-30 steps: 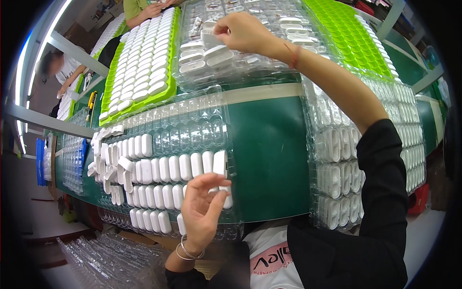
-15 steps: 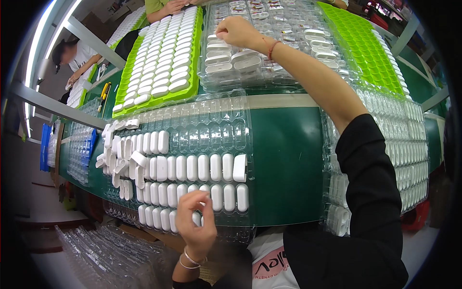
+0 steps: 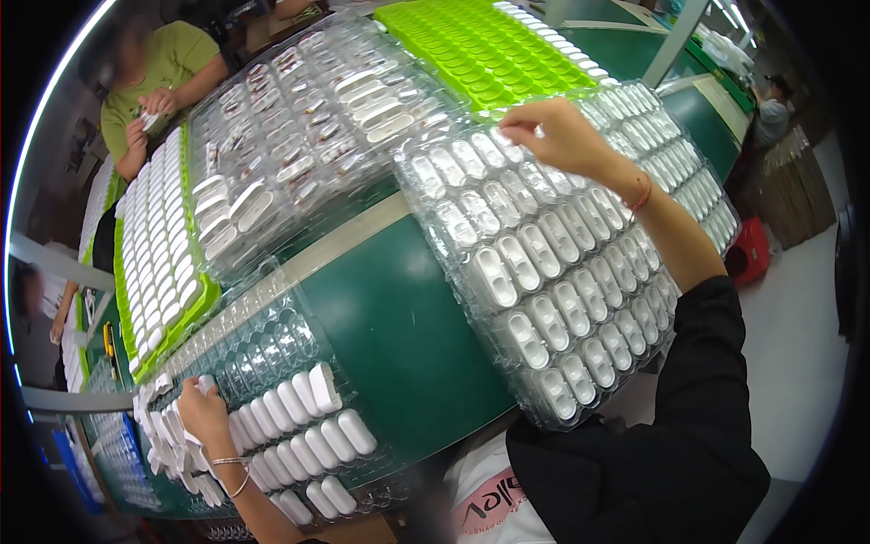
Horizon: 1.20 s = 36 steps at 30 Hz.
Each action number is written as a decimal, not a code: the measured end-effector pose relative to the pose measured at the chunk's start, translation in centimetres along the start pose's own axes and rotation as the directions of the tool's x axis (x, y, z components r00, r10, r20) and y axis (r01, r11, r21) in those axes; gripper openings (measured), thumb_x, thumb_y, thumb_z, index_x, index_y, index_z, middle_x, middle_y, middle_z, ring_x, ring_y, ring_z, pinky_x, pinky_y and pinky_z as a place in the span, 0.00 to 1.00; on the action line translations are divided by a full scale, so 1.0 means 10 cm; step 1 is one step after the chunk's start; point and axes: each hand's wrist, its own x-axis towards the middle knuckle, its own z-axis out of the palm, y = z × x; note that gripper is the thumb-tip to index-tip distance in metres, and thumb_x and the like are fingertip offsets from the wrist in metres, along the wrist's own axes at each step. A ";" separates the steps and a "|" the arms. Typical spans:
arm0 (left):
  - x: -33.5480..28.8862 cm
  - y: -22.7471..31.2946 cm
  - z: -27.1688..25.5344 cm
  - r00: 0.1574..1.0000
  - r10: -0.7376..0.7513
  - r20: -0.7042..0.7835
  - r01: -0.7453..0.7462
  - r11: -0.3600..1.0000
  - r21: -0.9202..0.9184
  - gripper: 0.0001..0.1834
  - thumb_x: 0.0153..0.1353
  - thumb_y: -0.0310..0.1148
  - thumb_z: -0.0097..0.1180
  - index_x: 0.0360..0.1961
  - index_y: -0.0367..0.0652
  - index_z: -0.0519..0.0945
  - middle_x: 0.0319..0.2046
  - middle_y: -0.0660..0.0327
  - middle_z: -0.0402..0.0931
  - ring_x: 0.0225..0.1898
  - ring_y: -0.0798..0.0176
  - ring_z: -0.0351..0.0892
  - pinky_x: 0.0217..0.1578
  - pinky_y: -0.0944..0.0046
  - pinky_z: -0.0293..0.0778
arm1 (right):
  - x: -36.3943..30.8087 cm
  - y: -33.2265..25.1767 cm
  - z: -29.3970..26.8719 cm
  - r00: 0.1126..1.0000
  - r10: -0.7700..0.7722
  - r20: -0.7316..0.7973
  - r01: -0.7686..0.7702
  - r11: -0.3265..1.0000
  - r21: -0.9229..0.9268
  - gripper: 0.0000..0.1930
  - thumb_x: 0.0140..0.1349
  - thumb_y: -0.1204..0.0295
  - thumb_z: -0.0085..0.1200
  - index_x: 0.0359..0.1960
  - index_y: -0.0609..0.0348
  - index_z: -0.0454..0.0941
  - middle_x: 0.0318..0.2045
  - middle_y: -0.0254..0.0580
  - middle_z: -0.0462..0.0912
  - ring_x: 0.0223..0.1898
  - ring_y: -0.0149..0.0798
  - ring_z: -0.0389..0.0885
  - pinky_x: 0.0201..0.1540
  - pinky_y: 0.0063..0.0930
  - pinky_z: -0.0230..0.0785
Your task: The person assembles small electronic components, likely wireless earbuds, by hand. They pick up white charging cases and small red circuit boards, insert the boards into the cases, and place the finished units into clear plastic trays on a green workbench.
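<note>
My left hand (image 3: pixel 202 415) is over the loose white plastic shells on the left of the near clear tray (image 3: pixel 249 358). Its fingers are closed around a rounded white shell (image 3: pixel 207 383), partly hidden by the hand. Rows of white oval cases (image 3: pixel 331 440) lie in that tray beside the hand. On the right, my right hand (image 3: pixel 562 136) hovers at the far part of a clear blister tray (image 3: pixel 535 408) filled with hollow white case shells (image 3: pixel 544 313). Its fingers are pinched together, and anything between them is too small to make out.
Beyond the green table (image 3: pixel 426 308) lies a clear tray (image 3: pixel 308 204) of small parts and open white cases. Green trays (image 3: pixel 471 54) stand at the back and left, one holding white cases (image 3: pixel 163 245). A person in green (image 3: pixel 177 63) works at the far left.
The view has turned rightward. My right hand has moved from the far parts tray to the right-hand shell tray. My left hand has gone from the near case rows to the loose shells.
</note>
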 end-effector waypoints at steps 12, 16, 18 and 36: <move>-0.68 1.42 -0.90 0.912 0.319 -0.259 -0.410 0.715 -0.566 0.19 0.59 0.14 0.56 0.53 0.33 0.77 0.44 0.52 0.76 0.44 0.54 0.79 0.45 0.57 0.79 | -0.80 1.79 -1.10 0.804 0.594 -0.031 -0.500 0.648 -0.574 0.09 0.47 0.69 0.59 0.28 0.59 0.82 0.31 0.51 0.84 0.35 0.53 0.83 0.37 0.42 0.74; -0.81 1.58 -0.99 0.934 0.316 -0.165 -0.305 0.471 -0.828 0.16 0.59 0.12 0.56 0.48 0.33 0.77 0.46 0.53 0.74 0.47 0.58 0.78 0.48 0.59 0.81 | -0.80 1.71 -1.18 0.841 0.509 -0.184 -0.520 0.665 -0.536 0.10 0.49 0.69 0.60 0.31 0.61 0.82 0.29 0.48 0.84 0.31 0.44 0.84 0.33 0.35 0.73; -0.82 1.59 -0.98 0.957 0.280 -0.068 -0.174 0.375 -0.910 0.16 0.60 0.13 0.55 0.50 0.32 0.75 0.46 0.53 0.74 0.48 0.59 0.77 0.48 0.59 0.81 | -0.69 1.44 -1.08 0.876 0.463 -0.131 -0.481 0.838 -0.257 0.09 0.53 0.70 0.60 0.33 0.63 0.82 0.28 0.43 0.84 0.31 0.36 0.83 0.32 0.29 0.72; -1.15 1.70 -1.18 0.872 0.429 0.235 0.377 -0.283 -0.882 0.22 0.62 0.21 0.60 0.56 0.33 0.68 0.53 0.50 0.75 0.54 0.62 0.76 0.55 0.61 0.75 | -0.36 -1.56 0.76 0.909 -0.266 0.319 -0.085 0.633 0.769 0.16 0.59 0.80 0.62 0.49 0.65 0.81 0.45 0.46 0.83 0.40 0.33 0.85 0.43 0.24 0.80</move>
